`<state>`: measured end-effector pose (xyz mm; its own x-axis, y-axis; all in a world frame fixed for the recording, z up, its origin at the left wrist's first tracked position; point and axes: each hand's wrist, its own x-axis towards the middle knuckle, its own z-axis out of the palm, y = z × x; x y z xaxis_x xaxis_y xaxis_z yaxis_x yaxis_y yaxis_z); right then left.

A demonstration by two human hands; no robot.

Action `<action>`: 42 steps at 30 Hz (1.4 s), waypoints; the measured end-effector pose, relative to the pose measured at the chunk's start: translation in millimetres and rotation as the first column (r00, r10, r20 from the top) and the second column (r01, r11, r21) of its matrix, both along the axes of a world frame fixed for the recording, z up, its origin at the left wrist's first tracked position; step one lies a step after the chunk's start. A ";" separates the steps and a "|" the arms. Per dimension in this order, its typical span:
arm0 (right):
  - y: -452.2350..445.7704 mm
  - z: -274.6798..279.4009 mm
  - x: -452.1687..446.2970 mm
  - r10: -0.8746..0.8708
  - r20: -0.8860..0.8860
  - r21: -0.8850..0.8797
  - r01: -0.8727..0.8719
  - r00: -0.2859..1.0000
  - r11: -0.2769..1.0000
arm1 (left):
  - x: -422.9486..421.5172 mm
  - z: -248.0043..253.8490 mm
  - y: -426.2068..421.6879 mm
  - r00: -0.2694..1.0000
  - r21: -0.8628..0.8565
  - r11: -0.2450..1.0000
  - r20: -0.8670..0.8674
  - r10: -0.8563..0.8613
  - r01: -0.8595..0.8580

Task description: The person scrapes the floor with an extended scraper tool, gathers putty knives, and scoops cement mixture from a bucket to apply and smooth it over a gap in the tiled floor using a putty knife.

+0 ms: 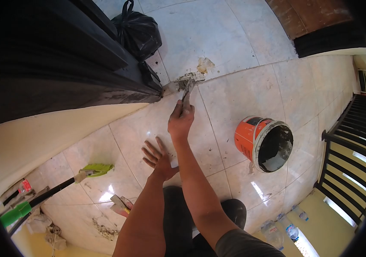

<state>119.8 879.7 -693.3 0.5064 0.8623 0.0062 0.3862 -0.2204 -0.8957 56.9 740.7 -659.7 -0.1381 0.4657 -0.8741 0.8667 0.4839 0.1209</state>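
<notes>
My right hand [180,122] is closed around the handle of a putty knife [188,92]. The knife's blade touches a patch of wet grey mortar [186,79] in a broken spot where the floor tiles meet the foot of the dark door frame [148,96]. My left hand [158,160] lies with fingers spread on the tiled floor [123,145], a little nearer to me. To the right, an orange bucket [245,137] is tipped on its side, its mouth facing me, with grey residue inside.
Beyond the door frame sits a tied black plastic bag [138,34]. A green broom head [97,169] on a long pole lies left. Near my left forearm is a flat-bladed tool [120,204]. Plastic bottles [292,232] and a black railing [348,147] are at right.
</notes>
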 end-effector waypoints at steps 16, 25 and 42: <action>-6.0 3.8 -9.5 -0.066 -0.003 -0.005 0.066 0.998 0.998 | -0.2 -7.4 -8.6 0.999 0.119 0.992 0.033 0.029 -0.033; -43.8 11.8 -16.7 0.060 -0.177 -0.069 -0.073 0.982 0.995 | -0.4 -12.8 -5.1 0.995 -0.025 0.995 -0.033 -0.093 0.092; -14.2 41.4 62.9 -0.079 -0.704 -0.144 -0.033 0.706 0.989 | 0.3 12.9 5.7 1.000 0.012 1.000 0.028 0.007 -0.007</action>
